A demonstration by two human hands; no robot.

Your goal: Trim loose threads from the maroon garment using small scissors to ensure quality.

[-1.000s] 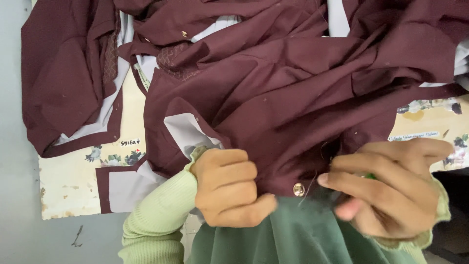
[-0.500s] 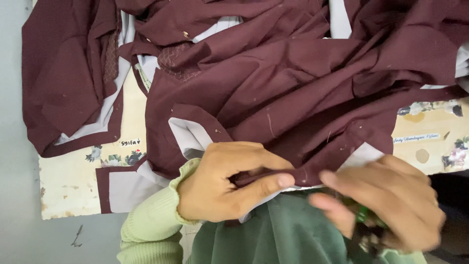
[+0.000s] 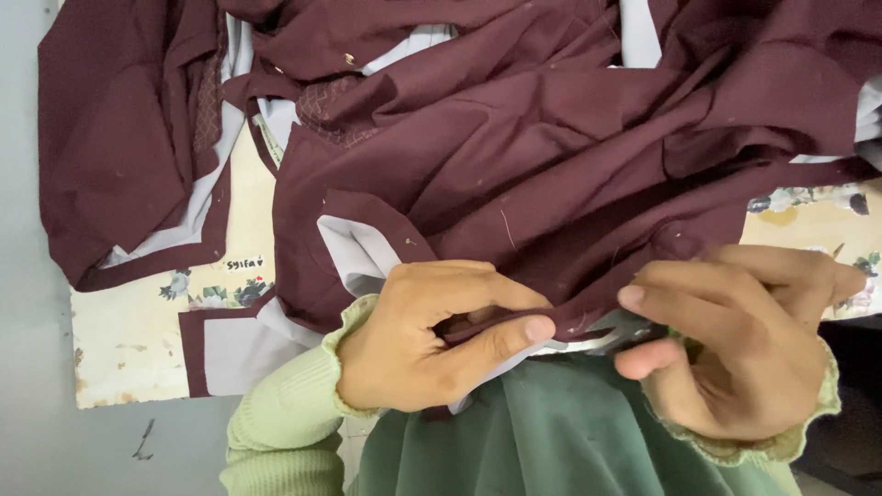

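A heap of maroon garment pieces (image 3: pixel 514 147) with pale grey lining lies over a cream floral tabletop (image 3: pixel 138 331). My left hand (image 3: pixel 432 340) pinches the near hem of the maroon fabric between thumb and fingers, close to my body. My right hand (image 3: pixel 726 340) is just to its right, with its fingertips closed on the same hem where a strip of grey lining (image 3: pixel 588 342) shows. Something small and green peeks between the right hand's fingers; I cannot tell what it is. Both wrists wear light green ribbed sleeves (image 3: pixel 285 432).
A dark green cloth (image 3: pixel 551 441) covers my lap below the hands. The grey floor (image 3: pixel 28 276) shows at the left beside the table's worn edge. A folded maroon piece (image 3: pixel 129 147) lies at the far left. A small white label (image 3: pixel 243 264) sits on the tabletop.
The brass button seen one second ago at the hem is out of sight. My left hand opened from a fist into a pinch on the hem, and my right hand turned and shifted along it.
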